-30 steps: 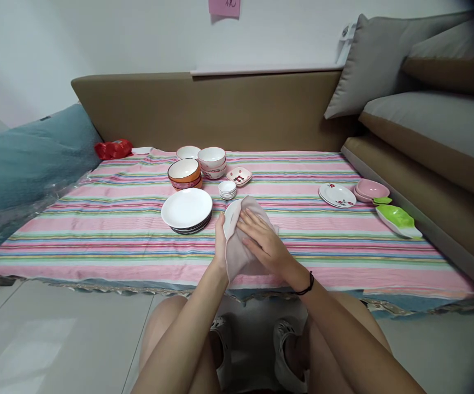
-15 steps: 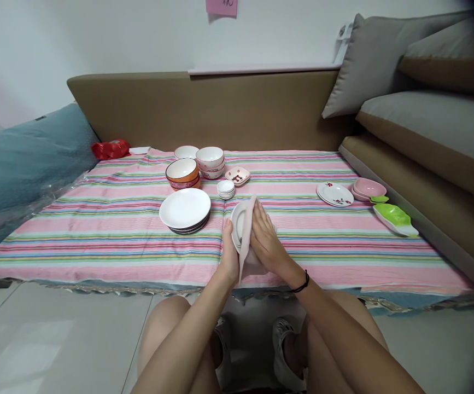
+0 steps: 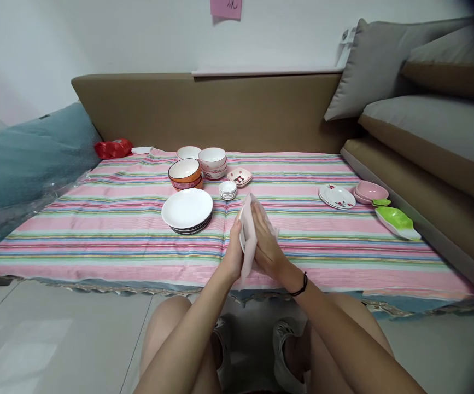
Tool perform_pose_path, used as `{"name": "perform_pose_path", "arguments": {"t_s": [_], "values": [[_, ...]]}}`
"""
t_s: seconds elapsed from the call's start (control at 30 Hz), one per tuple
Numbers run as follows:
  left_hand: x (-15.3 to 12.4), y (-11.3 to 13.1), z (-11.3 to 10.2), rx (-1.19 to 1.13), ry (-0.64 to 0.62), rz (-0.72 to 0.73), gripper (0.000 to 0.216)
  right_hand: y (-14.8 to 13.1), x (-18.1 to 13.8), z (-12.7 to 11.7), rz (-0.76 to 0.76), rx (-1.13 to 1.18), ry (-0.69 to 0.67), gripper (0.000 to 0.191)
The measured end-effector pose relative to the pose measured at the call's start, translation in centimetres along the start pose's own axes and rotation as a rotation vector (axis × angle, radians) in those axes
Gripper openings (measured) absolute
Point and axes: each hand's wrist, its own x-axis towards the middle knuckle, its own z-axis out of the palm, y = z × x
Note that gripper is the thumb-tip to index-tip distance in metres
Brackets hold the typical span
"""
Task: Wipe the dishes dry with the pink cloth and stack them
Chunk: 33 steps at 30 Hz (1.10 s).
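Note:
Upright on its edge, a white dish (image 3: 242,234) stands between my two hands, mostly covered, so its full shape is hidden. My left hand (image 3: 233,253) is closed round its outer side, thumb up along the rim. A pale pink cloth (image 3: 250,232) lies over the dish's inner face and hangs below it. My right hand (image 3: 267,241) presses the cloth against the dish with its fingers together. Left of my hands sits a stack of plates (image 3: 187,208), white on top. Just beyond are small white saucers (image 3: 228,190) and a strawberry-patterned dish (image 3: 239,176).
Stacked bowls (image 3: 185,171) and white bowls (image 3: 212,158) stand at the back. On the right lie floral plates (image 3: 337,197), pink bowls (image 3: 371,191) and a green leaf-shaped dish (image 3: 398,220). A red bundle (image 3: 113,148) is back left; cushions (image 3: 429,123) border the right.
The dish and cloth have turned more edge-on, and the cloth now covers more of the dish. My hands have come closer together. The view has shifted slightly.

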Motion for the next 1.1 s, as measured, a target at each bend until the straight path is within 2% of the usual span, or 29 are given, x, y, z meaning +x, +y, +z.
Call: {"name": "perform_pose_path", "arguments": {"t_s": [0.17, 0.23, 0.33, 0.43, 0.7, 0.8, 0.93, 1.03, 1.1], "values": [[0.2, 2.1, 0.0, -0.188, 0.197, -0.008, 0.044, -1.1, 0.0, -0.1, -0.142, -0.055, -0.185, 0.057], [0.3, 3.3, 0.0, -0.237, 0.236, -0.012, 0.051, -1.5, 0.0, 0.0, -0.15, -0.084, -0.182, 0.051], [0.4, 4.6, -0.1, -0.291, 0.279, 0.092, 0.055, -1.9, 0.1, 0.2, -0.14, -0.124, -0.123, 0.047], [0.5, 5.1, -0.2, -0.297, 0.281, 0.167, 0.056, -1.7, 0.1, 0.2, -0.116, -0.173, -0.078, 0.046], [0.3, 4.0, 0.3, -0.142, 0.139, 0.158, 0.046, 0.0, 0.0, -0.6, 0.063, -0.242, -0.023, 0.056], [0.4, 3.7, 0.4, -0.156, 0.162, 0.203, 0.049, -0.2, -0.1, -0.7, 0.02, -0.225, 0.042, 0.048], [0.8, 4.0, 0.2, -0.206, 0.26, 0.287, 0.052, -1.4, -0.2, -0.5, -0.043, -0.18, 0.131, 0.032], [0.9, 4.3, 0.0, -0.236, 0.299, 0.314, 0.052, -2.3, -0.1, -0.3, -0.093, -0.07, 0.102, 0.032], [0.8, 4.3, -0.1, -0.258, 0.303, 0.271, 0.053, -2.8, 0.0, -0.1, -0.131, 0.029, 0.055, 0.035]]}}
